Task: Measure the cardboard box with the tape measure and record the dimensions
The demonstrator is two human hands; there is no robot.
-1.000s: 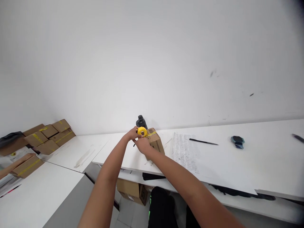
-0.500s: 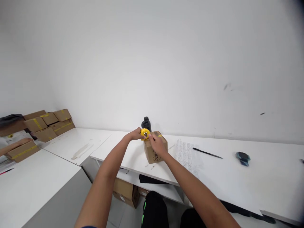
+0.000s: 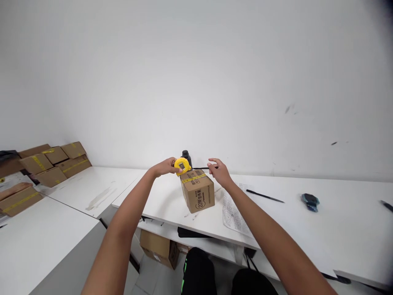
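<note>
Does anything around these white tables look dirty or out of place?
Yes: dark marks spot the otherwise plain wall at right, and a brownish smear streaks the white tabletop at left, so both look dirtied.

Yel. tape meas. (image 3: 181, 165), blade (image 3: 200, 168) out, nr. top of brn. ctn. (image 3: 201, 198)

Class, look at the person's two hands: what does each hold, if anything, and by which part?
The left hand holds the yellow tape measure by its case; the right hand pinches a thin dark strip, apparently its blade, near the end.
</note>
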